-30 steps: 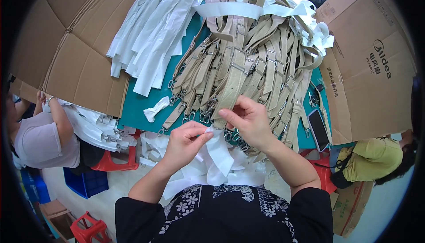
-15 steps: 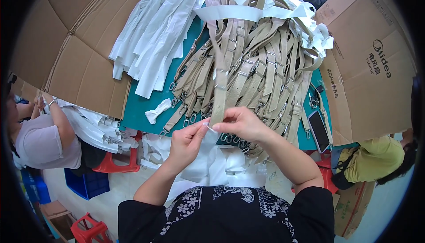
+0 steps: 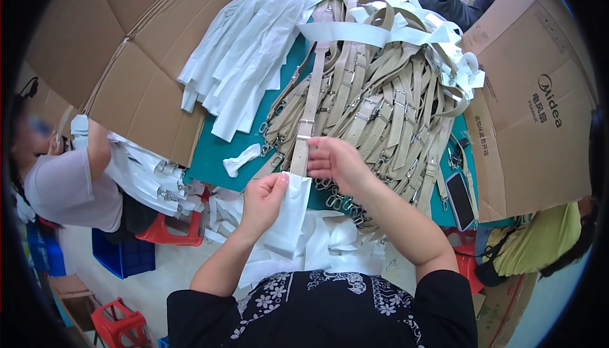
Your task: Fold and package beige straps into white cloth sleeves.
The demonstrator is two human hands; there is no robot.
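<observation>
A beige buckled strap runs from the far pile down toward me. Its near end goes into the top of a long white sleeve, which hangs over the table's front edge. My left hand pinches the sleeve's upper left corner between thumb and fingers. Just right of the strap, my right hand is open, fingers stretched toward the strap; whether the fingertips touch it I cannot tell. Beyond my hands lies a heap of similar beige straps with metal buckles and clasps.
White sleeves lie in a stack at the far left of the green table. A crumpled white piece and a phone rest near its edge. Cardboard stands at both sides. A co-worker sits left, another person right.
The white sleeve has come up around the strap's end and its opening now shows. My right hand has let go and opened beside the strap. The view has shifted slightly.
</observation>
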